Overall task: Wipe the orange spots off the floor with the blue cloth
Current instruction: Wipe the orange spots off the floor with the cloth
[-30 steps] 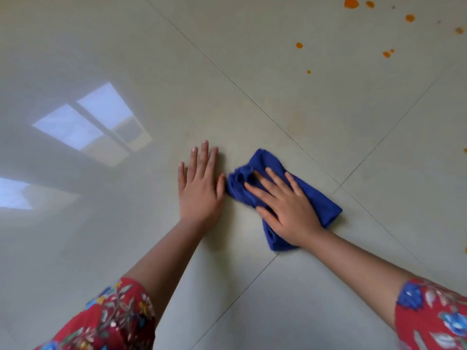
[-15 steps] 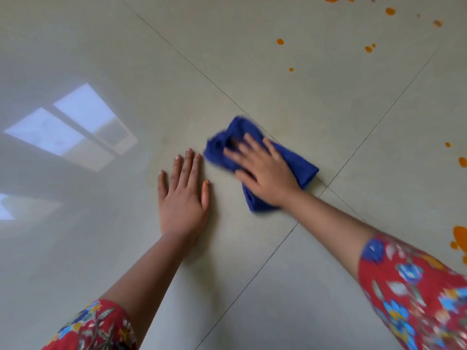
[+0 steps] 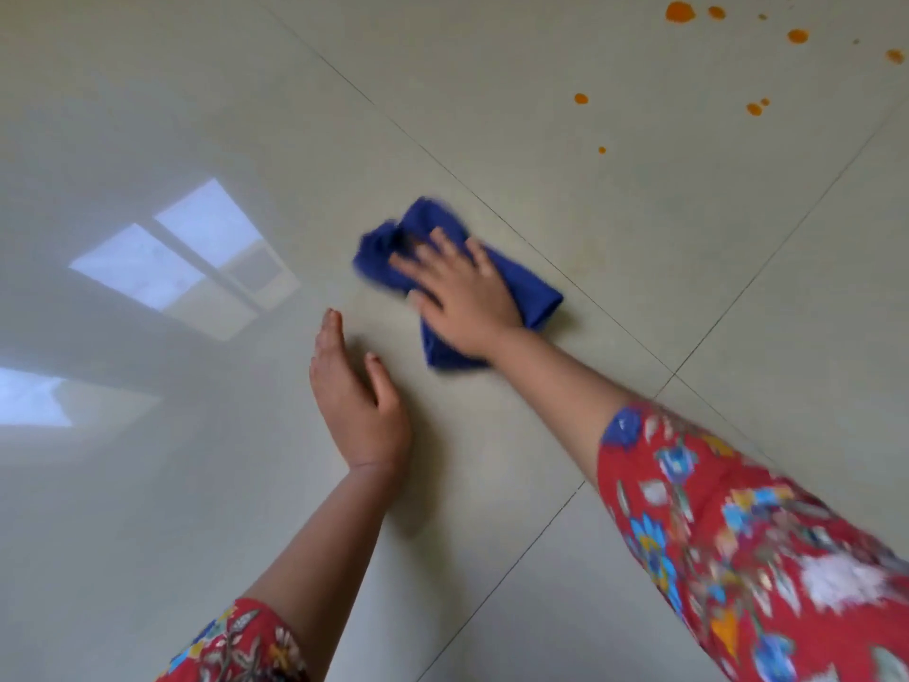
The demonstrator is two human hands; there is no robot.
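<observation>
Where right hand [image 3: 462, 297] covers it, blue cloth [image 3: 529, 290] hidden, edges blurred

Blue cloth [image 3: 526, 287]: bunched, flat on glossy pale tiled floor [image 3: 639, 238]. Orange spots [image 3: 680, 12]: scattered, upper right, well apart from cloth.

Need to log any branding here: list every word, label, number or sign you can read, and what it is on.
None can be read.
The cloth shows no label.
The sleeves bear only a flower print.
The floor shows only orange spots and a window's reflection.
</observation>
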